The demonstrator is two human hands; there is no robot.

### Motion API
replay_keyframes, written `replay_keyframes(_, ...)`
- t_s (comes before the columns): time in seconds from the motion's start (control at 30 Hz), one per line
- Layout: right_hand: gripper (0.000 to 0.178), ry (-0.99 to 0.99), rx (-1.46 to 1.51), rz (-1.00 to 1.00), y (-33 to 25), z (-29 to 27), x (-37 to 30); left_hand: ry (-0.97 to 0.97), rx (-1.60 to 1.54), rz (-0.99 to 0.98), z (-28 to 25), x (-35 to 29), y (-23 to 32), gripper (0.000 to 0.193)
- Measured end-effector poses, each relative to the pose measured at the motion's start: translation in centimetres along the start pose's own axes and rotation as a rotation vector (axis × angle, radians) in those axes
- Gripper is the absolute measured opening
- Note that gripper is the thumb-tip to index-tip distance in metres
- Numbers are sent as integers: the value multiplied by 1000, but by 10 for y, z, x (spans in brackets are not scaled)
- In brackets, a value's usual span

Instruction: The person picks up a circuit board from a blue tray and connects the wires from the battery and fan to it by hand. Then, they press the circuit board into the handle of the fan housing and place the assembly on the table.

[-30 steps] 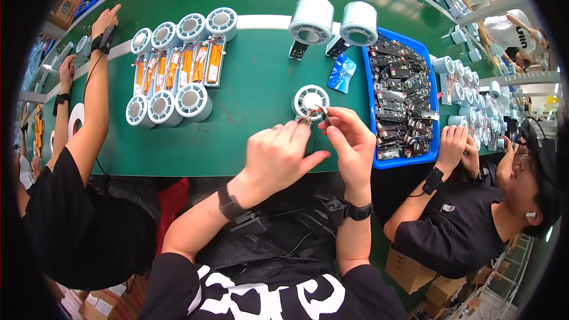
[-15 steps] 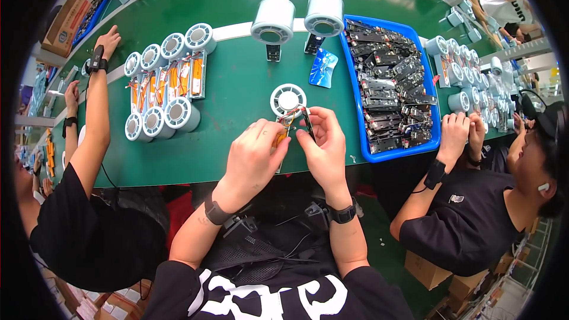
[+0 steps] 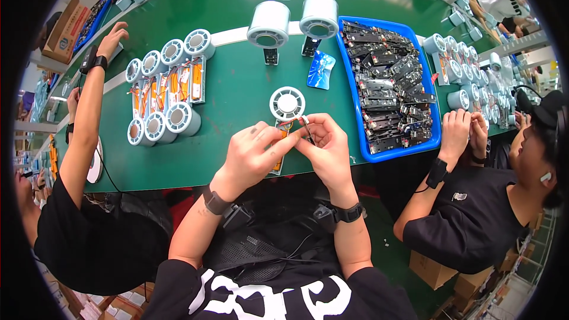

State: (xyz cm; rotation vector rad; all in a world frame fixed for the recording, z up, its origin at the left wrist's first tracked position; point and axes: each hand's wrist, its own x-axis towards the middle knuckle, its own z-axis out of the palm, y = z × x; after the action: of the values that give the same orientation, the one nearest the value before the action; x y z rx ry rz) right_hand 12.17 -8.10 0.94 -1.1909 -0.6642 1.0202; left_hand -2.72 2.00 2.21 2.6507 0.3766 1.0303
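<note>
A pale-blue round fan head with a vented ring lies on the green table in front of me. Its handle points toward me, with an orange battery in it, partly under my left hand. Thin red wires run from the fan toward a dark narrow circuit board. My right hand is closed on that board. My left hand is pinched, its fingertips meeting the right thumb at the board; what they grip is hidden.
Several fan units with orange batteries lie at left. Two fans stand beyond my hands, beside a blue card. A blue tray of black circuit boards is at right. Co-workers' arms flank me; more fans lie far right.
My left fingertips have moved right to meet the right hand at the board. The board is now more covered by fingers. At left, the co-worker's arm has shifted slightly.
</note>
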Motion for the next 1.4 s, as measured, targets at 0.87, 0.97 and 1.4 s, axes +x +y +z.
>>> replay_keyframes(0.87,42,130,-507,-283,24,2,-35,57,-338,46,15,0,-31,21)
replay_keyframes(0.97,40,98,-620,-412,25,1,-36,47,-323,33,14,2,-29,18)
replay_keyframes(1.4,38,164,-412,-132,12,10,-41,-37,-288,11,13,2,-29,17)
